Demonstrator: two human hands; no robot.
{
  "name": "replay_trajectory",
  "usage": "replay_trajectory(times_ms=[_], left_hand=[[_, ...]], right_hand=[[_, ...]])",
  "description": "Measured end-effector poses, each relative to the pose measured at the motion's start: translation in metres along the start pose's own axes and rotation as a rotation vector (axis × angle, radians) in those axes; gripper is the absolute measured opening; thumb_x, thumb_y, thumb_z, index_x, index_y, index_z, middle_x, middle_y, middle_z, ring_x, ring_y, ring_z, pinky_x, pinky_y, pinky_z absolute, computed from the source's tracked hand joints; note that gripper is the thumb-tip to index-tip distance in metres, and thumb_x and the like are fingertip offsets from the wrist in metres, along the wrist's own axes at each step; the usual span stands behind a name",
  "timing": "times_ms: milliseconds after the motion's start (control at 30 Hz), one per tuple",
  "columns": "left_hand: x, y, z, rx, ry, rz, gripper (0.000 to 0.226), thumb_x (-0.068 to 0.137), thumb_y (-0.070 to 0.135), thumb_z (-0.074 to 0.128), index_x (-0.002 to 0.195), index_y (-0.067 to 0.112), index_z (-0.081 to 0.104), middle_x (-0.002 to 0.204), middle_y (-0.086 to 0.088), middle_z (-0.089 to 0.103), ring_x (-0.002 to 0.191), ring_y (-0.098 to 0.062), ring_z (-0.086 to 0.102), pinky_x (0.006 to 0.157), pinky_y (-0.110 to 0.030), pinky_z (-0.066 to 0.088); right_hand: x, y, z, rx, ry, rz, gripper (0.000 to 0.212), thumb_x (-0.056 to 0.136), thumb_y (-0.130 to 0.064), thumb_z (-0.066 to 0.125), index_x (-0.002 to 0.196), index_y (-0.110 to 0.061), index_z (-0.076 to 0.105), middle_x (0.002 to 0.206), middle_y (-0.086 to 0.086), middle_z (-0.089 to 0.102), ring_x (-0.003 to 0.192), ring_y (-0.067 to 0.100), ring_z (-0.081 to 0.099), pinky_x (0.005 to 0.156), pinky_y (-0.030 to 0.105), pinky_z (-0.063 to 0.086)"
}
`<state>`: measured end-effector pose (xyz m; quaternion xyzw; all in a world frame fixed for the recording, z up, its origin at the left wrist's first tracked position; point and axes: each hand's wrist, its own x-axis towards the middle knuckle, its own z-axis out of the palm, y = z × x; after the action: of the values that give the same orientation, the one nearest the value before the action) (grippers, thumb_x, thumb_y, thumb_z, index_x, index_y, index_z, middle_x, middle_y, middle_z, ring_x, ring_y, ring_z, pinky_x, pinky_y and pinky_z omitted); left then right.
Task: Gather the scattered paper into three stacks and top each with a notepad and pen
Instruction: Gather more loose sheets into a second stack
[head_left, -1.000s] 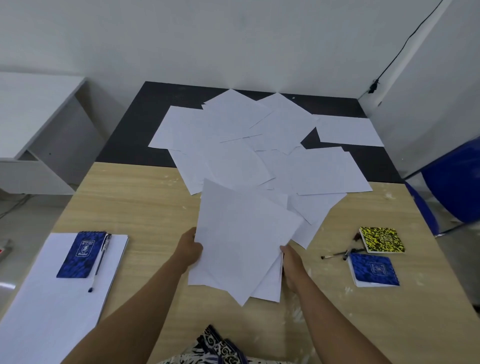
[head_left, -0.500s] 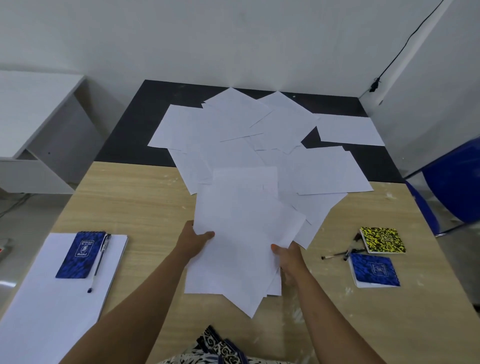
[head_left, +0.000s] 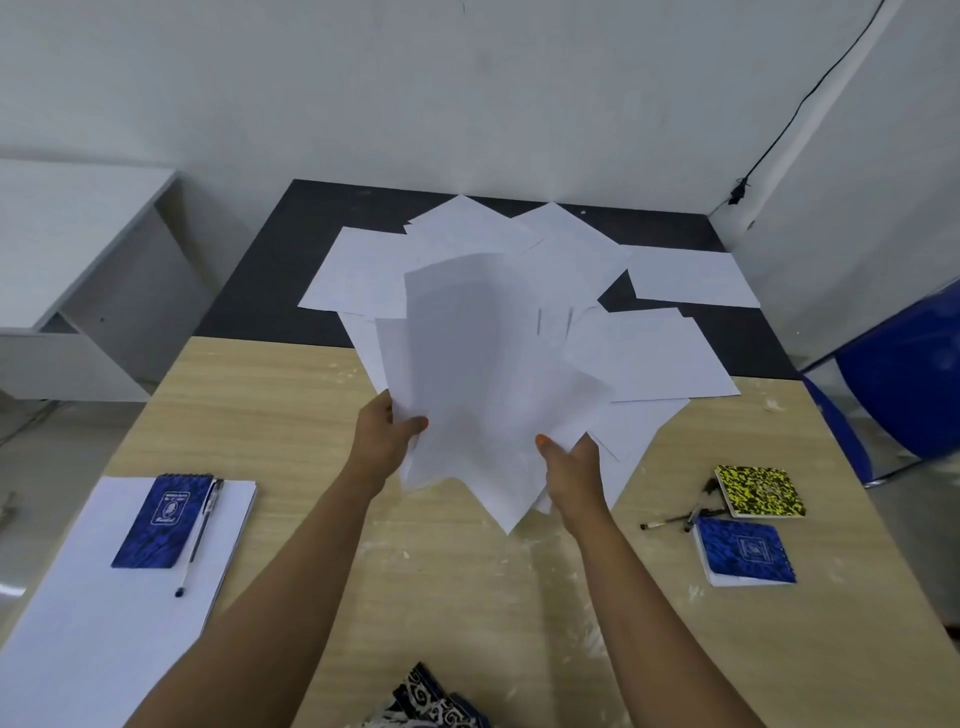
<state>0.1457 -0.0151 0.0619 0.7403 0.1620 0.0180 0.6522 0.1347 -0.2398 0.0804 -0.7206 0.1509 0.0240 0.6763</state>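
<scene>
Head: both hands (head_left: 382, 441) gripping sheets (head_left: 488, 384)

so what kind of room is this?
Probably a plain office or workroom: a wood-top desk pushed against bare white walls, loose paper sheets and notepads on it, a white side desk at left, a blue chair at right.

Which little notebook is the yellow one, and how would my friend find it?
Look at the right edge of the wooden table. Two notebooks lie there beside some pens. The yellow notebook is the farther one, speckled black; the blue notebook lies nearer.
</scene>
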Motion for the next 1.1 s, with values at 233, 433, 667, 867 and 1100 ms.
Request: replay_trajectory(times_ms=[233, 433, 667, 867, 1100], left_hand=[[-0.011, 0.000, 0.001, -0.097, 0.112, 0.056, 0.051, 0.067, 0.019, 0.074, 0.115, 0.010, 0.058, 0.110, -0.003, 0.068, 0.098, -0.022, 0.066, 0.081, -0.040, 0.055], [-0.017, -0.001, 0.003, -0.093, 0.137, 0.071, 0.044, 0.068, 0.024, 0.073, 0.108, 0.015, 0.058, 0.106, 0.000, 0.067, 0.098, -0.021, 0.064, 0.085, -0.044, 0.054], [-0.018, 0.000, 0.004, -0.049, 0.089, 0.110, 0.045, 0.077, 0.024, 0.071, 0.119, 0.014, 0.057, 0.112, 0.001, 0.065, 0.101, -0.016, 0.062, 0.083, -0.036, 0.053], [-0.019, 0.006, 0.008, -0.085, 0.093, 0.103, 0.040, 0.073, 0.025, 0.062, 0.112, 0.015, 0.054, 0.106, -0.001, 0.063, 0.094, -0.017, 0.061, 0.072, -0.027, 0.048], [-0.020, -0.003, 0.011, -0.060, 0.054, 0.072, 0.034, 0.085, 0.019, 0.066, 0.116, 0.013, 0.054, 0.110, 0.001, 0.062, 0.099, -0.017, 0.061, 0.071, -0.022, 0.047]], right_hand=[[-0.010, 0.002, 0.002, -0.006, 0.026, -0.100, 0.028, 0.088, 0.000, 0.059, 0.097, -0.026, 0.058, 0.091, -0.009, 0.065, 0.084, 0.007, 0.060, 0.075, 0.021, 0.046], [-0.013, 0.002, 0.006, -0.006, 0.036, -0.081, 0.035, 0.086, -0.004, 0.061, 0.118, -0.016, 0.056, 0.107, -0.001, 0.064, 0.098, 0.014, 0.061, 0.085, 0.029, 0.048], [-0.016, -0.004, 0.007, 0.085, -0.024, -0.027, 0.031, 0.086, 0.000, 0.057, 0.111, -0.017, 0.057, 0.098, -0.002, 0.063, 0.091, 0.014, 0.061, 0.070, 0.024, 0.046], [-0.017, -0.004, 0.007, 0.139, -0.045, -0.042, 0.020, 0.082, 0.000, 0.055, 0.095, -0.015, 0.059, 0.089, 0.001, 0.061, 0.083, 0.018, 0.058, 0.070, 0.027, 0.045], [-0.018, 0.006, 0.011, 0.098, -0.104, -0.053, 0.029, 0.084, 0.003, 0.052, 0.105, -0.017, 0.056, 0.101, 0.000, 0.064, 0.092, 0.015, 0.060, 0.079, 0.023, 0.048]])
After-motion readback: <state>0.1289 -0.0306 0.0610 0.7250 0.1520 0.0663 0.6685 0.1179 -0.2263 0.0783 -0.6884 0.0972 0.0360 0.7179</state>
